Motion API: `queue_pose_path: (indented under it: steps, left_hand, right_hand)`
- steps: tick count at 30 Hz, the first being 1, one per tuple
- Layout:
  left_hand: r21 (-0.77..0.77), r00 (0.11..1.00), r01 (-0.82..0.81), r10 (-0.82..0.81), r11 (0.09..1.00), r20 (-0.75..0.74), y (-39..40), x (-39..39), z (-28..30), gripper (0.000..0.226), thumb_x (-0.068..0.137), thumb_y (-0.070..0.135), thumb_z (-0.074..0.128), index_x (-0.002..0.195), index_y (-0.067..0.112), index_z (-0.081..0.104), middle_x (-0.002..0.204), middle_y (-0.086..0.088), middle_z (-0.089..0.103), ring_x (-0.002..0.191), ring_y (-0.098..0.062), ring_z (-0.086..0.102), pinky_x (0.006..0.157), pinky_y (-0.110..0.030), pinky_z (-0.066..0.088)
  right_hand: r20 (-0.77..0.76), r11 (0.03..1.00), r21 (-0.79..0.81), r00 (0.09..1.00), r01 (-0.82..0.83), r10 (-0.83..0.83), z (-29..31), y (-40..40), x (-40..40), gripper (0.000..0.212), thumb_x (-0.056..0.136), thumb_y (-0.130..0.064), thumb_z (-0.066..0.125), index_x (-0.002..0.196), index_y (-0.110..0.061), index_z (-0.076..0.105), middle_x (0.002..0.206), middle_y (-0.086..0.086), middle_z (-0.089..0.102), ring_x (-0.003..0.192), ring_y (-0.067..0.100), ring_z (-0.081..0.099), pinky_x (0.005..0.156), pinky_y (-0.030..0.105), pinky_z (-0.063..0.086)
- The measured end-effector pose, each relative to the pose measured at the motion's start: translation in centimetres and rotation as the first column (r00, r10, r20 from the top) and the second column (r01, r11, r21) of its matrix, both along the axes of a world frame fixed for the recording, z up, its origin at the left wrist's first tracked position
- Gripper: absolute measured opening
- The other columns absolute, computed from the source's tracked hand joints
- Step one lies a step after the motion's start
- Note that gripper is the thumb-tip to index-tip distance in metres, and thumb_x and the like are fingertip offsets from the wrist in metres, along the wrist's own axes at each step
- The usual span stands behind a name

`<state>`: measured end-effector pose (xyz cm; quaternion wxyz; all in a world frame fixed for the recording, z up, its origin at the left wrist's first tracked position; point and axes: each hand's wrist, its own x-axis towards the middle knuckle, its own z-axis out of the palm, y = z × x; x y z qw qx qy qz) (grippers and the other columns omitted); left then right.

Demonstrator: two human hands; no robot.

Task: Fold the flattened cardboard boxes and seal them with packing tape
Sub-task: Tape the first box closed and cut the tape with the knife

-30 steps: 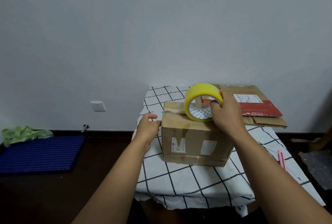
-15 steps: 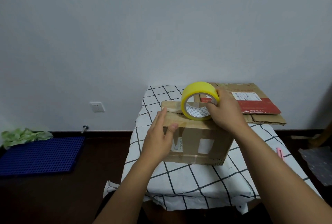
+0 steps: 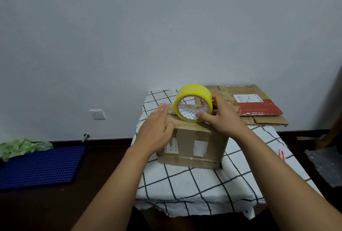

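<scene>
A folded brown cardboard box with white labels on its front stands on the checked cloth of the table. A yellow roll of packing tape stands on edge on the box top. My right hand grips the roll, thumb inside its core. My left hand lies flat on the box's top left corner, fingers stretched forward, palm down. Flattened cardboard boxes, one with a red print and a white label, lie at the table's far right.
A pink cutter lies near the table's right edge. On the dark floor to the left are a blue perforated mat and green cloth. A wall socket is on the grey wall. Grey wrap lies at right.
My left hand has moved from the box's left side up onto its top left corner and flattened there. My right hand has kept the tape roll on the box top.
</scene>
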<state>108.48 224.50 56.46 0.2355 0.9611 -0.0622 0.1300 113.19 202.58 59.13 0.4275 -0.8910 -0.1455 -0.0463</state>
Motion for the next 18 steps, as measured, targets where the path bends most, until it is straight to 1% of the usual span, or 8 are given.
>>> queue_pose_path:
  steps: [2,5,8,11,13,15,17,18]
  left_hand:
    - [0.02,1.0,-0.005,0.005,1.0,0.008,0.1,-0.05,-0.06,0.056,0.101,0.027,0.036,0.155,0.019,0.022,0.161,0.002,0.022,0.148,-0.007,0.014,0.114,-0.022,0.013]
    - [0.062,0.999,-0.033,0.033,0.998,0.003,0.09,-0.1,0.09,0.056,0.102,0.03,0.035,0.155,0.018,0.021,0.162,0.003,0.021,0.147,-0.008,0.015,0.115,-0.027,0.018]
    - [0.121,0.998,-0.05,0.053,0.991,-0.021,0.17,-0.11,0.28,0.057,0.102,0.033,0.033,0.155,0.017,0.019,0.163,0.003,0.018,0.148,-0.008,0.014,0.116,-0.029,0.018]
    - [0.148,0.998,-0.044,0.05,0.988,-0.037,0.12,-0.11,0.18,0.058,0.102,0.037,0.031,0.156,0.018,0.017,0.163,0.003,0.016,0.149,-0.008,0.012,0.118,-0.031,0.016]
    - [0.165,0.998,-0.04,0.047,0.985,-0.037,0.03,0.04,0.1,0.058,0.102,0.038,0.03,0.156,0.018,0.017,0.163,0.002,0.015,0.149,-0.009,0.012,0.118,-0.032,0.015]
    - [0.196,0.998,-0.033,0.042,0.98,-0.043,-0.01,0.25,0.07,0.059,0.103,0.041,0.027,0.156,0.018,0.017,0.164,0.002,0.013,0.149,-0.009,0.009,0.12,-0.033,0.012]
    - [0.24,0.998,-0.023,0.038,0.97,-0.056,-0.01,0.39,0.12,0.06,0.103,0.045,0.024,0.157,0.021,0.016,0.164,0.003,0.011,0.15,-0.009,0.006,0.121,-0.036,0.008]
    - [0.26,0.997,-0.024,0.041,0.965,-0.06,0.01,0.44,0.11,0.06,0.103,0.046,0.023,0.157,0.023,0.015,0.164,0.003,0.01,0.15,-0.009,0.005,0.121,-0.037,0.007]
  right_hand:
    - [-0.035,0.999,0.033,0.999,-0.012,0.013,-0.15,-0.04,0.12,0.05,0.079,-0.042,0.078,0.114,-0.021,0.049,0.103,-0.002,0.068,0.092,0.018,0.065,0.084,0.048,0.053]
    - [-0.036,0.986,0.167,0.999,0.006,0.0,-0.44,0.07,0.61,0.034,0.083,-0.025,0.073,0.108,-0.018,0.051,0.1,-0.001,0.068,0.092,0.02,0.066,0.084,0.051,0.053]
    - [0.034,0.953,0.283,0.991,0.112,-0.127,-0.42,-0.07,0.94,0.023,0.087,-0.015,0.065,0.107,-0.019,0.054,0.096,-0.005,0.064,0.089,0.016,0.061,0.081,0.041,0.05]
    - [0.083,0.909,0.386,0.975,0.159,-0.206,-0.24,-0.56,0.83,0.023,0.09,-0.012,0.06,0.109,-0.023,0.053,0.095,-0.012,0.059,0.086,0.004,0.055,0.077,0.032,0.043]
    - [0.117,0.927,0.353,0.977,0.125,-0.176,-0.36,-0.56,0.6,0.029,0.089,-0.009,0.059,0.112,-0.023,0.05,0.098,-0.007,0.059,0.087,0.009,0.055,0.077,0.034,0.044]
    - [0.186,0.965,0.245,0.972,0.095,-0.142,-0.6,-0.43,0.51,0.035,0.086,-0.009,0.061,0.117,-0.02,0.049,0.105,0.0,0.056,0.092,0.019,0.054,0.076,0.034,0.041]
    - [0.218,0.988,0.116,0.968,0.104,-0.127,-0.74,-0.5,0.47,0.043,0.085,-0.012,0.064,0.125,-0.014,0.048,0.108,0.0,0.051,0.096,0.02,0.05,0.078,0.034,0.04]
    - [0.203,0.99,0.088,0.971,0.113,-0.129,-0.73,-0.69,0.49,0.045,0.085,-0.013,0.064,0.127,-0.013,0.047,0.107,-0.001,0.05,0.097,0.022,0.051,0.079,0.036,0.042]
